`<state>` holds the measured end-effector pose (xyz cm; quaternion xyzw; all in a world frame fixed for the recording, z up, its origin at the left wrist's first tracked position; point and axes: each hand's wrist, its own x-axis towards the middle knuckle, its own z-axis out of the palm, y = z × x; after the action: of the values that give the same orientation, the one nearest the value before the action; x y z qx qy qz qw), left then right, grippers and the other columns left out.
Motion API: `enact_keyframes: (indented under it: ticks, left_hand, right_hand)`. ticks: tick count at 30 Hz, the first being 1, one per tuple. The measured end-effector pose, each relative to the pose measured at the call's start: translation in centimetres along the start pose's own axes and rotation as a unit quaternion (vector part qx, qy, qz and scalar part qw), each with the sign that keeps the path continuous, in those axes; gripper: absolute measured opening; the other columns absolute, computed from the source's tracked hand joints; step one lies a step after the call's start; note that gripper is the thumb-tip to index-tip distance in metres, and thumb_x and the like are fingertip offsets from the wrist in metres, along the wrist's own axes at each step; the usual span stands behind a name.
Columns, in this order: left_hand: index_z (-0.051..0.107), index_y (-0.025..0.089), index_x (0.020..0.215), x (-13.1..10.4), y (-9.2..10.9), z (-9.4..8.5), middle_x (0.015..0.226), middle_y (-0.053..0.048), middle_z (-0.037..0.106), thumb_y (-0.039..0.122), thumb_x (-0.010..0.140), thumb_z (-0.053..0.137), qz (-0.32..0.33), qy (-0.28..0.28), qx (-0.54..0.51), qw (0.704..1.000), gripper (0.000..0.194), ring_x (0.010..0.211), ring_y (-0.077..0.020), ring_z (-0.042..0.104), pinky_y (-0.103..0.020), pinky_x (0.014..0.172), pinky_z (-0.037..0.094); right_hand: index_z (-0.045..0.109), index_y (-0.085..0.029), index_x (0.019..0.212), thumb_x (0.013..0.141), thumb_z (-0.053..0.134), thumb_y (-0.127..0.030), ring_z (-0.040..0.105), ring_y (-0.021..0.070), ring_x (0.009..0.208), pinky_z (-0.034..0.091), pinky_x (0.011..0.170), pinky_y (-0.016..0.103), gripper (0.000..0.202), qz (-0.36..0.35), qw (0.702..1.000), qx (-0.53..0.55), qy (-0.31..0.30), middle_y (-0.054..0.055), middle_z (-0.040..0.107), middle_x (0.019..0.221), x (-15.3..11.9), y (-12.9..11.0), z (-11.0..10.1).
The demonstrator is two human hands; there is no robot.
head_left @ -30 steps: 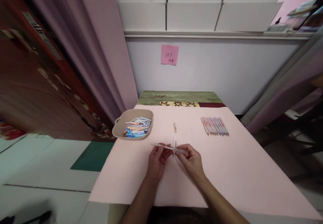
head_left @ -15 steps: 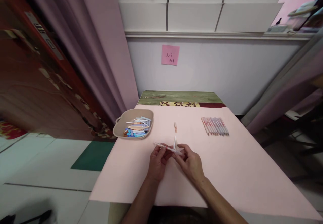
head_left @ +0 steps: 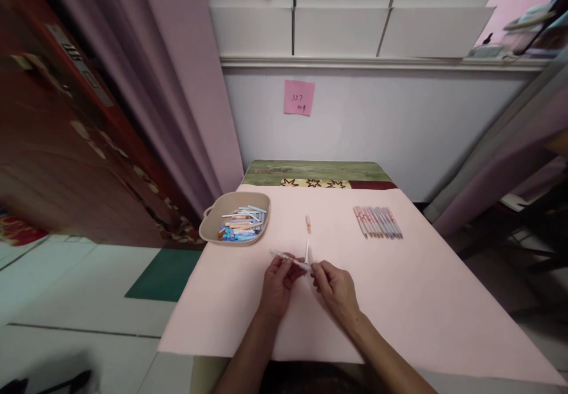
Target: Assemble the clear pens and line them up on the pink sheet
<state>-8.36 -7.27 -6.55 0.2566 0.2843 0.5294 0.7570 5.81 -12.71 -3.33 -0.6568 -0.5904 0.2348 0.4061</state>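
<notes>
Between thumb and fingers, my left hand (head_left: pixel 278 281) holds a clear pen barrel (head_left: pixel 290 258) with red marks, tilted down to the right. My right hand (head_left: pixel 336 284) is closed at the barrel's right end, its fingertips pinched; what lies between them is too small to make out. Just behind the barrel, a thin white stick (head_left: pixel 307 251) rests on the pink tabletop. Farther back lies a small pen cap (head_left: pixel 308 224). A beige basket (head_left: pixel 213 228) of pen parts stands at the left. On the right is a row of several pens (head_left: pixel 378 223).
The pink sheet (head_left: pixel 412 317) covers most of the table, whose green patterned back edge (head_left: pixel 310 171) meets the wall. A pink note (head_left: pixel 299 97) is stuck on the wall. Curtains hang at both sides.
My right hand's fingers have drawn together and shifted slightly right and down at the barrel's end. My left hand holds the barrel in nearly the same place.
</notes>
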Motion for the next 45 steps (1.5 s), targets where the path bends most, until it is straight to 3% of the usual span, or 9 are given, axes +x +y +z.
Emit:
enact_keyframes:
  ticks: [4, 8, 12, 17, 21, 25, 30, 35, 45]
  left_hand:
    - [0.063, 0.015, 0.089, 0.04, -0.05, -0.13, 0.087, -0.009, 0.074, 0.025, 0.077, 0.07, 0.002, 0.004, -0.002, 1.0, 0.018, 0.08, -0.0174, 0.069, -0.031, 0.077, 0.054]
    - [0.063, 0.014, 0.088, 0.03, -0.04, -0.1, 0.087, -0.009, 0.074, 0.025, 0.078, 0.07, 0.001, 0.001, 0.001, 1.0, 0.017, 0.08, -0.0176, 0.069, -0.032, 0.079, 0.053]
    - [0.063, 0.014, 0.089, -0.03, 0.0, 0.04, 0.086, -0.009, 0.074, 0.025, 0.078, 0.07, -0.001, 0.008, 0.002, 1.0, 0.017, 0.079, -0.017, 0.069, -0.03, 0.077, 0.053]
    - [0.063, 0.014, 0.088, -0.11, 0.11, 0.17, 0.086, -0.009, 0.074, 0.027, 0.077, 0.071, -0.002, 0.007, 0.009, 1.0, 0.019, 0.079, -0.0177, 0.069, -0.031, 0.078, 0.053]
    - [0.064, 0.014, 0.087, -0.12, 0.16, 0.26, 0.085, -0.008, 0.074, 0.028, 0.073, 0.074, -0.002, 0.016, 0.008, 1.0, 0.022, 0.079, -0.0179, 0.069, -0.031, 0.077, 0.053]
    - [0.064, 0.014, 0.087, -0.14, 0.1, 0.25, 0.084, -0.008, 0.073, 0.027, 0.074, 0.073, -0.002, 0.012, 0.013, 1.0, 0.02, 0.079, -0.0181, 0.069, -0.031, 0.077, 0.052]
    - [0.063, 0.015, 0.089, -0.2, -0.05, 0.09, 0.085, -0.007, 0.073, 0.025, 0.078, 0.069, 0.002, 0.003, 0.011, 1.0, 0.016, 0.08, -0.0175, 0.069, -0.031, 0.079, 0.052]
    - [0.063, 0.015, 0.087, -0.22, -0.03, 0.15, 0.084, -0.008, 0.073, 0.025, 0.079, 0.067, 0.007, -0.006, 0.023, 1.0, 0.014, 0.078, -0.0174, 0.068, -0.031, 0.077, 0.052]
    - [0.063, 0.016, 0.087, -0.19, -0.12, 0.31, 0.082, -0.006, 0.073, 0.027, 0.073, 0.073, 0.003, 0.017, 0.021, 1.0, 0.02, 0.077, -0.0164, 0.068, -0.029, 0.078, 0.051]
  right_hand:
    - [0.061, -0.021, 0.093, 0.084, 0.056, -0.05, 0.055, 0.0127, 0.05, 0.037, 0.051, 0.021, 0.031, -0.005, 1.0, -0.003, 0.022, -0.002, 0.063, 0.061, -0.04, 0.04, 0.05]
    - [0.061, -0.021, 0.073, 0.091, 0.046, -0.049, 0.055, 0.0129, 0.049, 0.036, 0.051, 0.021, 0.036, -0.006, 1.0, -0.023, 0.009, -0.001, 0.06, 0.055, -0.1, -0.04, 0.01]
    - [0.063, -0.021, 0.089, 0.084, 0.056, -0.05, 0.055, 0.0126, 0.05, 0.036, 0.051, 0.02, 0.031, -0.011, 1.0, -0.021, 0.017, -0.002, 0.063, 0.06, -0.15, -0.23, -0.09]
    - [0.063, -0.021, 0.072, 0.093, 0.042, -0.049, 0.058, 0.0137, 0.052, 0.036, 0.052, 0.021, 0.041, -0.01, 1.0, -0.026, 0.002, 0.0, 0.062, 0.056, -0.23, -0.28, -0.02]
    - [0.063, -0.021, 0.091, 0.084, 0.055, -0.052, 0.055, 0.013, 0.049, 0.036, 0.05, 0.021, 0.032, -0.015, 0.999, -0.025, 0.027, -0.002, 0.063, 0.06, -0.31, -0.18, 0.17]
    - [0.061, -0.021, 0.07, 0.091, 0.045, -0.049, 0.053, 0.0124, 0.048, 0.035, 0.05, 0.021, 0.039, -0.011, 0.999, -0.036, 0.009, 0.0, 0.06, 0.054, -0.35, -0.03, 0.25]
    - [0.064, -0.021, 0.088, 0.082, 0.06, -0.05, 0.056, 0.0125, 0.051, 0.037, 0.051, 0.021, 0.03, -0.006, 0.999, -0.037, 0.023, -0.002, 0.064, 0.062, -0.36, 0.05, 0.39]
    - [0.063, -0.021, 0.07, 0.093, 0.041, -0.049, 0.057, 0.0129, 0.051, 0.036, 0.052, 0.022, 0.043, 0.001, 0.999, -0.037, -0.019, 0.0, 0.063, 0.057, -0.4, 0.09, 0.49]
    - [0.057, -0.022, 0.074, 0.086, 0.054, -0.047, 0.051, 0.0112, 0.046, 0.032, 0.048, 0.021, 0.028, -0.021, 0.998, -0.046, 0.028, -0.004, 0.057, 0.053, -0.5, -0.09, 0.83]
